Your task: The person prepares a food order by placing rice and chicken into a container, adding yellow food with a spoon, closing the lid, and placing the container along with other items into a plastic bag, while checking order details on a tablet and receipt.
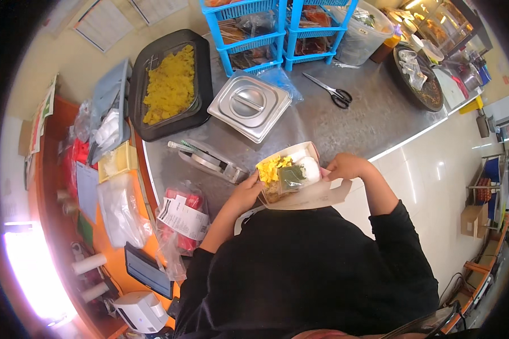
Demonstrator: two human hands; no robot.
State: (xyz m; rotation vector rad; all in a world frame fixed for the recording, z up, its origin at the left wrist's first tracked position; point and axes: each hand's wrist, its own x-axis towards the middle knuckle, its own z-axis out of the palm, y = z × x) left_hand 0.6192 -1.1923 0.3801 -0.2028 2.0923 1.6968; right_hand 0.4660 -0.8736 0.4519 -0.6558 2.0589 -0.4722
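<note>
Between my hands is a paper food box (318,195) with its lid raised on my side. Inside lie a mound of white rice (310,168), yellow shredded food (272,168), a clear sachet of green sauce (292,177) and a brown piece of food (275,193). My left hand (247,193) grips the box's left side. My right hand (343,166) holds its right side near the lid flap. Left of the box sits a tape dispenser (212,163). Beyond the box stands a lidded steel food pan (250,106).
A black tray of yellow food (169,84) sits at the back left, blue tiered racks (254,38) at the back. Scissors (331,91) and a stone mortar (420,80) lie to the right. A red package with a receipt (182,218) is near my left arm, beside a tablet (148,271).
</note>
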